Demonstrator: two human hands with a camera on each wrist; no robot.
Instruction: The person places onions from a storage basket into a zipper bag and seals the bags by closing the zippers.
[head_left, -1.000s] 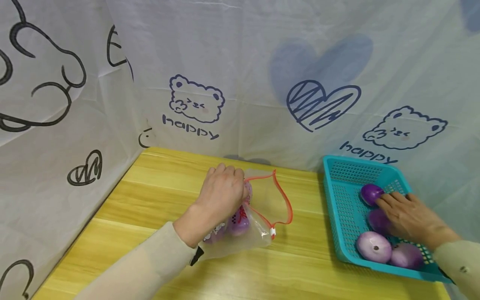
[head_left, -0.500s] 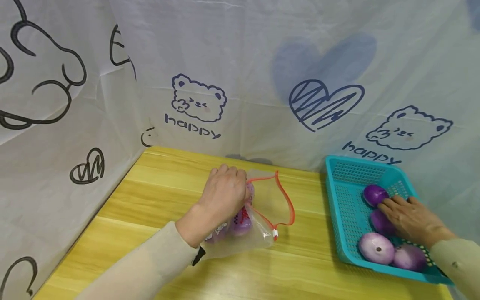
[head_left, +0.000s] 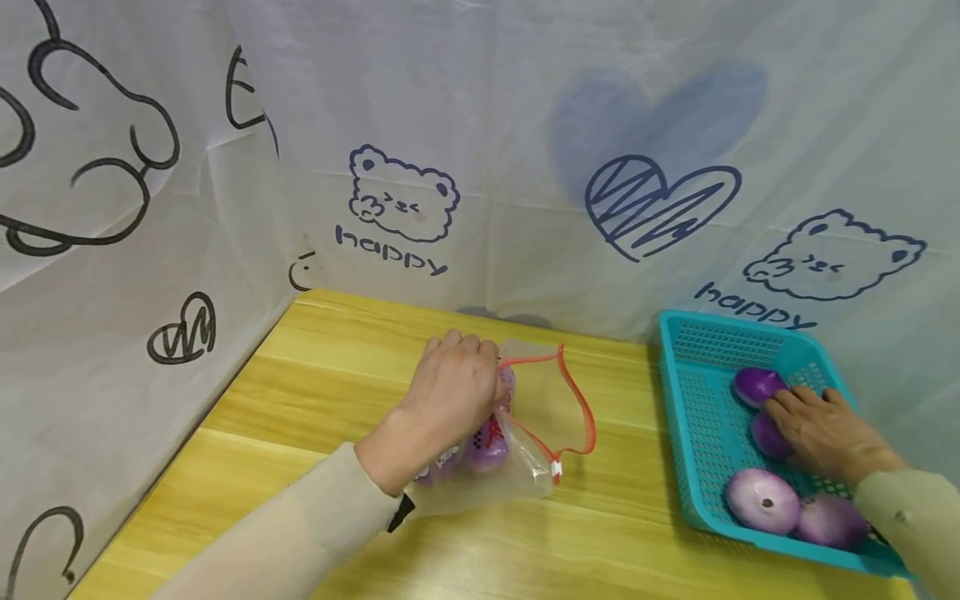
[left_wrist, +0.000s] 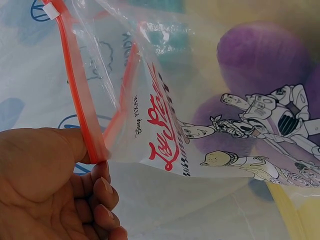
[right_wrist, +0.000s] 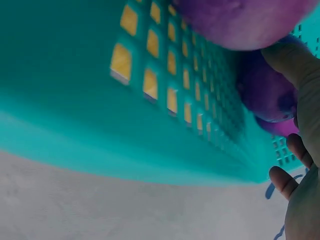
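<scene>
My left hand (head_left: 453, 387) pinches the red zip edge of a clear zip bag (head_left: 517, 482) on the table. Through the printed plastic, purple onions (left_wrist: 262, 57) show in the left wrist view. The bag's mouth gapes to the right. Inside a turquoise basket, my right hand (head_left: 832, 433) grips a dark purple onion (head_left: 768, 435), its thumb along the side in the right wrist view and its palm hiding part of the onion. Another dark onion (head_left: 756, 386) lies just beyond the fingers. Two paler onions (head_left: 762, 500) sit at the basket's near end.
The turquoise perforated basket (head_left: 677, 425) stands at the right of the yellow wood-grain table (head_left: 337, 333), its rim raised around the onions. A white printed cloth (head_left: 510, 125) hangs behind the table and along its left side.
The head view has turned slightly, so everything sits a little farther right. Both hands keep their places, the left on the bag and the right on the onion in the basket.
</scene>
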